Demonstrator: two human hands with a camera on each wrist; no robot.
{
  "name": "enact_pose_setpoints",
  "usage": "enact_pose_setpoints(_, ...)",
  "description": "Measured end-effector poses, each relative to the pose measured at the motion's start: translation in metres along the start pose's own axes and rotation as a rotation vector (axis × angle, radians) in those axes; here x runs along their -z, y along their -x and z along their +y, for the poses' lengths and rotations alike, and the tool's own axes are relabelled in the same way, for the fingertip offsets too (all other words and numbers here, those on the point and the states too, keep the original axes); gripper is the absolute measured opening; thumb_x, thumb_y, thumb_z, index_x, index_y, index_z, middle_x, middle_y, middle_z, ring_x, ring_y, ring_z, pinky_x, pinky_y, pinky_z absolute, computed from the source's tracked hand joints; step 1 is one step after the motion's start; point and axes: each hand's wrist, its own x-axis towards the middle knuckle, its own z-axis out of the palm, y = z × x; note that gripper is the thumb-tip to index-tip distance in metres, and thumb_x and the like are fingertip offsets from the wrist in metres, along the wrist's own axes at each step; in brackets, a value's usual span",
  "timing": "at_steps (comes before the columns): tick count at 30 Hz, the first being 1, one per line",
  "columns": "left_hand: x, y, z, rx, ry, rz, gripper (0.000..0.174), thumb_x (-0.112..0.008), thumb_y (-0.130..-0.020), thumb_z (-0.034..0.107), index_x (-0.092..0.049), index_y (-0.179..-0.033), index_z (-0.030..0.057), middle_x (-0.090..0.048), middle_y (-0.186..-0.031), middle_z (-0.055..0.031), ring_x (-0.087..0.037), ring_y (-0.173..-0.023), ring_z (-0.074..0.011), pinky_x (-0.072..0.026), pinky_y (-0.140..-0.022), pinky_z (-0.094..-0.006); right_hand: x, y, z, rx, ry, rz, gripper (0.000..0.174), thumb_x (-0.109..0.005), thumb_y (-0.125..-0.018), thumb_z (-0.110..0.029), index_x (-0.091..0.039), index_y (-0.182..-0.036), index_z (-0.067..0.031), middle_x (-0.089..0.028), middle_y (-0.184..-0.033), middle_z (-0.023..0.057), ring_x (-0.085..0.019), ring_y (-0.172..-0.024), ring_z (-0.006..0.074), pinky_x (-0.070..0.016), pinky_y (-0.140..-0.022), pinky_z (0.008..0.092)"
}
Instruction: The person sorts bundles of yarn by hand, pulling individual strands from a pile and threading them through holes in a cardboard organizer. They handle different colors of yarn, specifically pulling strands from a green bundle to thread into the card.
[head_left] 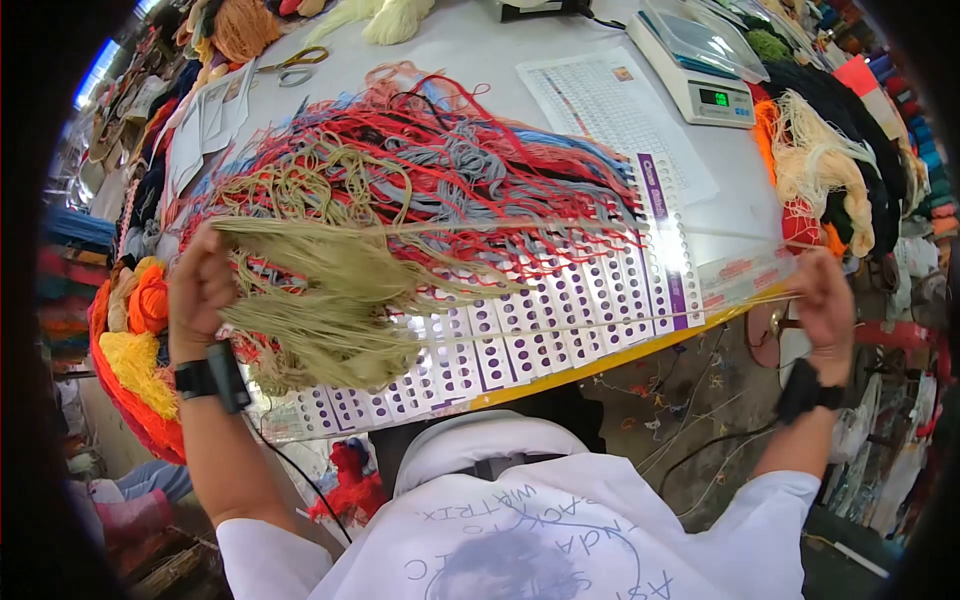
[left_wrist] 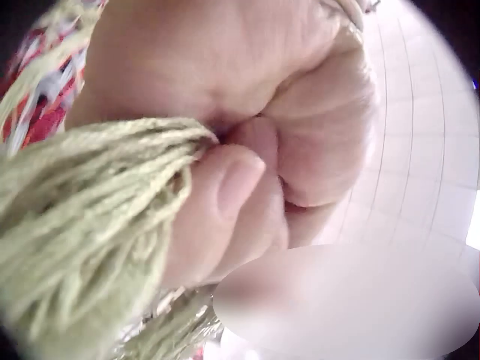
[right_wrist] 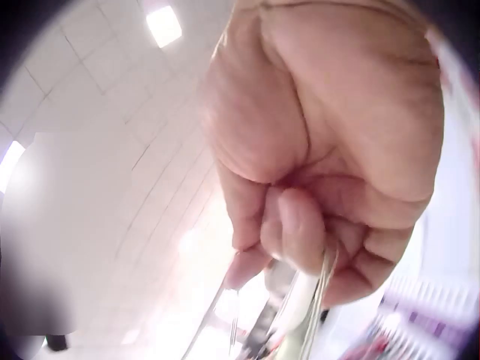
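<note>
My left hand (head_left: 203, 285) grips one end of an olive-green yarn hank (head_left: 335, 290), its curled fingers closed round the gathered strands. In the left wrist view the yarn (left_wrist: 90, 225) fans out from between thumb and fingers. My right hand (head_left: 825, 300) is out past the table's right end, fingers curled round a few thin strands (right_wrist: 319, 315) of the same yarn. These stretch in two lines across the table between the hands. Beneath them lies a row of white punched cards (head_left: 520, 345) with red, grey and blue yarn (head_left: 480, 165) tied through the holes.
Scissors (head_left: 297, 62) and paper slips (head_left: 210, 120) lie at the back left. A printed sheet (head_left: 610, 110) and a digital scale (head_left: 695, 75) stand at the back right. Coloured yarn bundles (head_left: 135, 350) hang at the left edge, with cream yarn (head_left: 825, 160) at the right.
</note>
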Motion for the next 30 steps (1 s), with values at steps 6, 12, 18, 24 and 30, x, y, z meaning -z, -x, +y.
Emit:
enact_pose_setpoints(6,0.021,-0.005,0.027,-0.197,0.409,0.073,0.016,-0.039,-0.099,0.013,-0.049,-0.094,0.0020,-0.028,-0.061,0.0071,-0.021,-0.044,-0.0034,-0.0194,-0.037,-0.0172,0.208,0.035,-0.111,0.516,-0.146,0.608,0.026,-0.045,-0.094,-0.009,-0.053,-0.116,0.0007,-0.023,-0.059,-0.0046,-0.023,-0.046,0.0063,-0.0247,-0.045,0.0203)
enact_pose_setpoints(12,-0.163,-0.021,-0.085,0.192,0.032,-0.139,0.038,-0.047,-0.095,0.017,-0.043,-0.128,-0.0016,-0.028,-0.059,0.0087,-0.024,-0.044,-0.0017,-0.0222,-0.038,-0.0179,-0.112,-0.004,0.035,0.239,0.641,0.119,0.026,-0.059,-0.087,-0.021,-0.065,-0.104,-0.0021,-0.042,-0.064,-0.0082,-0.031,-0.054,0.0008,-0.0251,-0.047,0.0160)
enact_pose_setpoints(18,-0.215,-0.030,-0.183,0.639,-0.148,-0.171,0.033,-0.053,-0.090,0.017,-0.048,-0.119,0.0014,-0.030,-0.056,0.0081,-0.026,-0.043,-0.0023,-0.0240,-0.040,-0.0199,-0.174,-0.025,0.161,0.105,0.767,-0.222,0.017,-0.066,-0.079,-0.018,-0.070,-0.082,-0.0015,-0.065,-0.066,0.0048,-0.057,-0.057,0.0106,-0.0437,-0.053,0.0268)
enact_pose_setpoints(24,-0.229,-0.045,-0.207,0.553,-0.232,-0.048,0.021,-0.051,-0.084,0.008,-0.052,-0.104,0.0018,-0.036,-0.055,0.0049,-0.030,-0.041,-0.0071,-0.0286,-0.040,-0.0241,-0.177,-0.024,0.173,0.101,0.812,-0.163,0.013,-0.068,-0.074,-0.014,-0.069,-0.079,-0.0015,-0.066,-0.072,0.0091,-0.063,-0.063,0.0167,-0.0486,-0.060,0.0283)
enact_pose_setpoints(30,-0.234,-0.060,-0.221,0.369,-0.857,-0.011,0.018,-0.057,-0.082,0.010,-0.057,-0.068,-0.0008,-0.045,-0.050,-0.0011,-0.040,-0.038,-0.0102,-0.0325,-0.037,-0.0265,-0.176,-0.022,0.171,0.097,0.747,-0.184,0.012,-0.067,-0.073,-0.011,-0.068,-0.079,-0.0005,-0.065,-0.075,0.0085,-0.062,-0.063,0.0159,-0.0476,-0.060,0.0272)
